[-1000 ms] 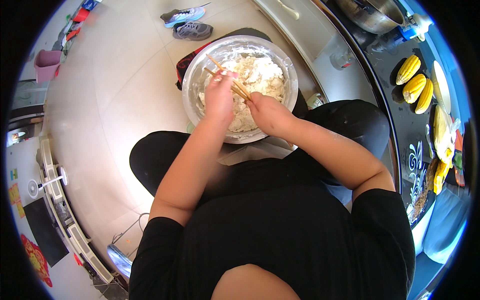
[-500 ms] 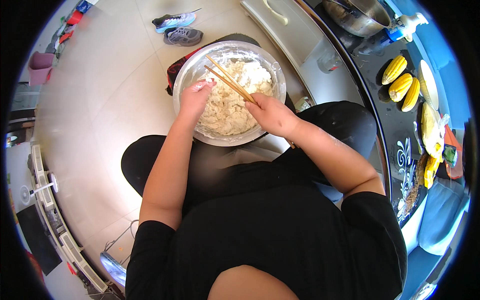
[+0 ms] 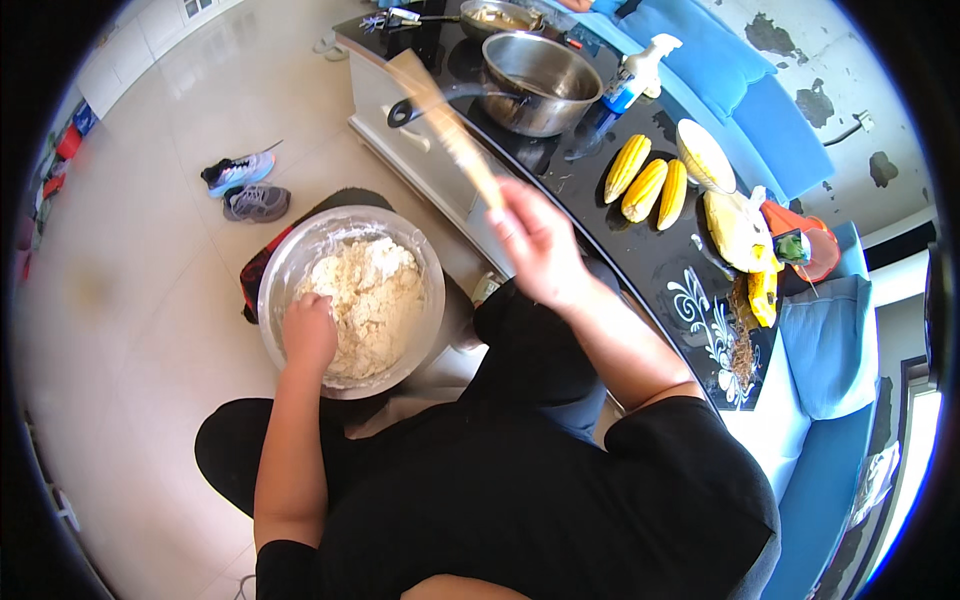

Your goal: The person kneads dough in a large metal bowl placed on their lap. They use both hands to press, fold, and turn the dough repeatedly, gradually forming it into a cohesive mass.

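A large metal bowl holds a pale, shaggy dough with loose white flour toward its far side. My left hand is over the bowl's left part, its fingers curled in at the edge of the dough; whatever they pinch is hidden. Raised to the right of the bowl, my right hand grips a pair of wooden chopsticks by their lower end. Motion smears the chopsticks, which slant up and to the left, passing in front of a pan's black handle.
At right, a black glossy table carries a steel saucepan, a spray bottle, several corn cobs and a white bowl. Shoes lie on the floor beyond the dough bowl. A blue sofa stands behind the table.
My right hand has lifted the chopsticks out of the bowl, up and right toward the table. My left hand stays at the bowl, fingers now curled by the dough. The view has swung right.
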A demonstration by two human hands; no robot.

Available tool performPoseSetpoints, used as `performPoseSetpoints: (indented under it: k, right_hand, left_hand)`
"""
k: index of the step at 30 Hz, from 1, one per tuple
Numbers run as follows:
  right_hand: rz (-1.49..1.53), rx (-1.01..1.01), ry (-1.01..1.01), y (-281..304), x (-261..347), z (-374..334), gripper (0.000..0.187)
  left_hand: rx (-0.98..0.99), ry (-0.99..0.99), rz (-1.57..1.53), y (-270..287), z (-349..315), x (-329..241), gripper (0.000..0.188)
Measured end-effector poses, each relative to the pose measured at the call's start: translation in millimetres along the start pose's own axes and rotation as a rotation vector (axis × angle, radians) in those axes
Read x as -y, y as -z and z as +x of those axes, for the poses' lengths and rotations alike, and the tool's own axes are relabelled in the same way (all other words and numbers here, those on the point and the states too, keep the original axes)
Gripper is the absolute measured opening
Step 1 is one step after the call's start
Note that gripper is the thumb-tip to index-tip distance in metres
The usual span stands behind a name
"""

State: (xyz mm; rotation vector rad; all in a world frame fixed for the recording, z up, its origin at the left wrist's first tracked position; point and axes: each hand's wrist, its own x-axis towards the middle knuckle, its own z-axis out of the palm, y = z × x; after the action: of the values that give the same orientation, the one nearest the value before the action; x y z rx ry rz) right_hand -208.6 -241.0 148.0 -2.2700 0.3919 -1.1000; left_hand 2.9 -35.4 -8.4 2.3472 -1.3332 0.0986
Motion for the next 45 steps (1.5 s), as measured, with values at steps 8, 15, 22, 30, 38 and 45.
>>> performPoseSetpoints:
  k: [8, 15, 22, 30, 38, 45]
  right_hand:
    - [1.000, -0.009, -0.985, 69.0, -69.4, 98.6, 0.025]
    - [1.671, -0.122, -0.857, 86.5, -98.7, 118.1, 0.058]
    - [1.799, -0.030, -0.722, 87.7, -130.1, 104.4, 0.061]
    - [1.533, -0.322, -0.764, 73.2, -147.6, 45.6, 0.047]
    - [0.521, 0.783, -0.355, -95.9, -3.0, -54.8, 0.039]
    - [-0.025, 1.174, -0.394, -150.8, -12.1, -61.9, 0.046]
  left_hand:
    - [0.042, -0.033, -0.136, 18.3, 4.8, -12.0, 0.014]
    - [-0.025, 0.066, -0.097, 13.6, -1.4, -6.6, 0.018]
    - [-0.108, -0.014, -0.140, 11.4, -4.8, 1.6, 0.021]
    - [-0.133, -0.021, -0.228, -11.8, -10.4, 5.9, 0.029]
    - [0.278, -0.120, -0.104, 1.2, -0.8, -2.0, 0.045]
    - [0.190, 0.249, -0.574, 12.6, -5.2, 0.3, 0.031]
